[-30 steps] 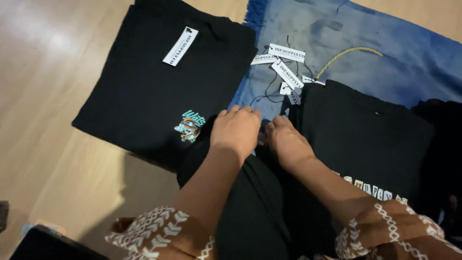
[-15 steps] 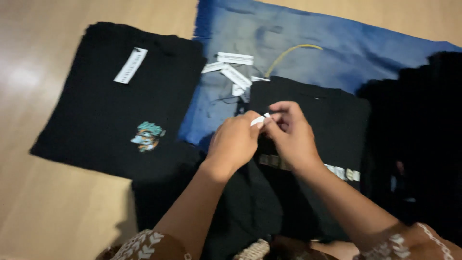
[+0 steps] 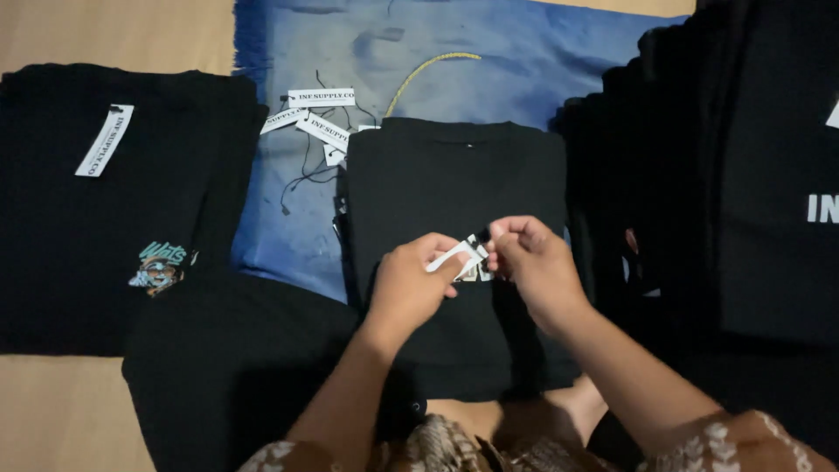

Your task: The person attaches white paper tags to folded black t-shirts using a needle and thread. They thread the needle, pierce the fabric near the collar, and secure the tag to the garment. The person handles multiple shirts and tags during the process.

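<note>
Blue cloth [image 3: 489,61] covers the floor's middle w/ a frayed left edge. On its near part lies the folded black shirt [image 3: 454,183]; a black shirt with a teal print [image 3: 105,218] sits left of it, a black stack [image 3: 743,175] right, so bare cloth shows only beyond its collar, by the loose white tags [image 3: 319,118]. Over its centre, left hand [image 3: 411,288] & right hand [image 3: 533,267] meet, fingertips pinching a small white tag [image 3: 459,256], wrists angled inward.
</note>
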